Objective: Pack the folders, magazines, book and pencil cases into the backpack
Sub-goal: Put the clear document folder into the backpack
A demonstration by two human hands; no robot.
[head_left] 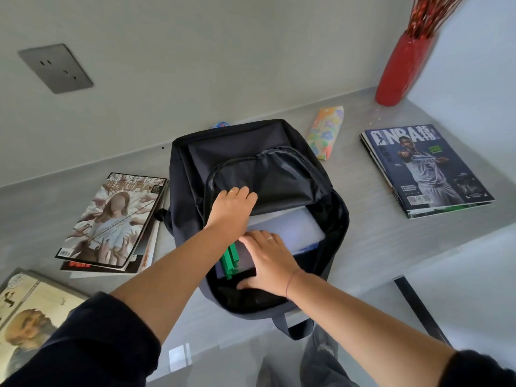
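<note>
Right hand (pixel 269 259) lies flat, fingers straight, on the folders (pixel 296 230) inside the open backpack (pixel 251 152) on the bench (pixel 377 233), while left hand (pixel 231 208) grips its front flap (pixel 279 185) with curled fingers

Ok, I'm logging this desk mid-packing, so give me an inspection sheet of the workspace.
Surface: grey desk, items spread across it.
Job's things: backpack open, folders inside; magazines left, NBA magazines right, book near left, floral pencil case behind.
Clutter: red vase.
Hands: left hand grips backpack flap; right hand rests flat on folders.
Cables: nothing seen.
Surroundings: wall socket behind the desk.
</note>
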